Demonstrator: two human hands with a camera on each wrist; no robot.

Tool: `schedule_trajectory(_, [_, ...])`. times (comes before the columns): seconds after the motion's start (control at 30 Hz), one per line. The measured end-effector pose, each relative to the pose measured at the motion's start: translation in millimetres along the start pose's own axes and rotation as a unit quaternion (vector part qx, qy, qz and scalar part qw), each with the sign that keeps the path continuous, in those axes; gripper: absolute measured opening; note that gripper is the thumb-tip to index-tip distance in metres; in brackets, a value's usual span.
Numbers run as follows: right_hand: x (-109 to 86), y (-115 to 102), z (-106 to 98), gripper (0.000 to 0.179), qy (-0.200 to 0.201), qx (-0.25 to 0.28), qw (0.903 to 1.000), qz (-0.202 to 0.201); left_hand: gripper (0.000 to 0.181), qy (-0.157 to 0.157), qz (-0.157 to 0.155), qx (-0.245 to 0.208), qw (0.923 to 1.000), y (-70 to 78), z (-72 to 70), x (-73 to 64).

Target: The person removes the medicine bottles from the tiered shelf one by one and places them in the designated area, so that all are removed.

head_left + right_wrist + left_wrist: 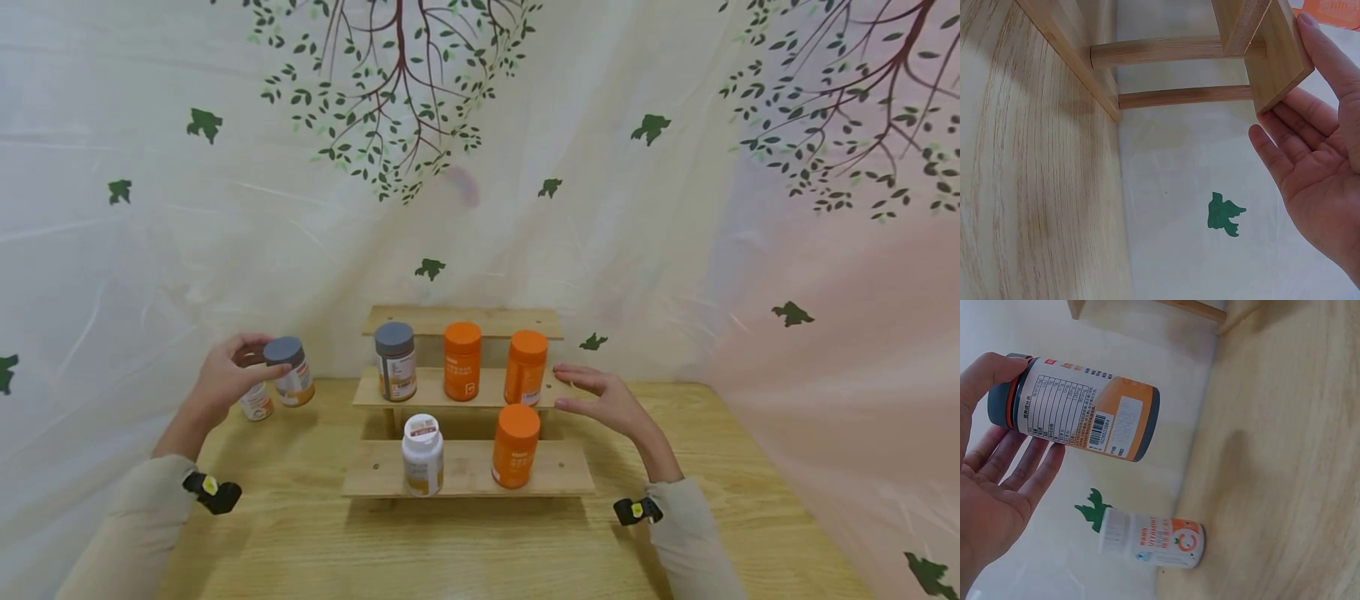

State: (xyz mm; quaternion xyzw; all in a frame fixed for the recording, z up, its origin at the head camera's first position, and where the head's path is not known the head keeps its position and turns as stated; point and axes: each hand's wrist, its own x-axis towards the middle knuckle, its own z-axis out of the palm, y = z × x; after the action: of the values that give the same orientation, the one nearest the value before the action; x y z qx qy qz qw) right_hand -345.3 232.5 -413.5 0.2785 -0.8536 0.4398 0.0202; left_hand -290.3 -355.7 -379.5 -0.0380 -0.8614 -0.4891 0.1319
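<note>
Resting on the table (315, 550), the wooden shelf (468, 468) has my right hand (609, 404) at its right end, spread wide, fingers nearly straight. Left of the shelf, my left hand (221, 377) pinches a raised grey-capped bottle (296, 383) near its top; a white bottle (257, 405) stands there too.

The left hand (225, 379) holds a jar (1094, 409) with a matt grey plastic lid and a smooth printed label. Just beside the grip, a white bottle (1157, 537) looks like smooth plastic. Right of the grip, 3 orange jars (462, 361) of smooth plastic stand on a rack (468, 468) of pale, grained wood. Beneath the grip, the table (300, 533) shows matt wood grain. Beyond the grip, the creased backdrop (480, 225) has a soft sheen.
</note>
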Motion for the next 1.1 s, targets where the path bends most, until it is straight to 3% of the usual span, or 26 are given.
schedule_trajectory(0.23, [0.5,0,0,0.053,0.0,0.001,1.0,0.004,0.062,0.023,-0.013,-0.014,0.9996,-16.9,9.5,-0.9])
schedule_trajectory(0.57, [0.5,-2,0,0.054,0.001,0.006,1.0,0.003,0.067,0.047,-0.027,0.003,0.9986,-31.1,18.1,-2.1])
schedule_trajectory(0.87, [1.3,0,0,0.054,0.005,0.006,1.0,-0.003,0.067,0.046,-0.002,0.001,0.9989,-40.5,24.6,-3.4])
schedule_trajectory(1.1, [1.6,2,0,0.054,0.006,0.002,1.0,-0.006,0.066,0.052,-0.005,0.005,0.9986,-48.0,28.3,-4.1])
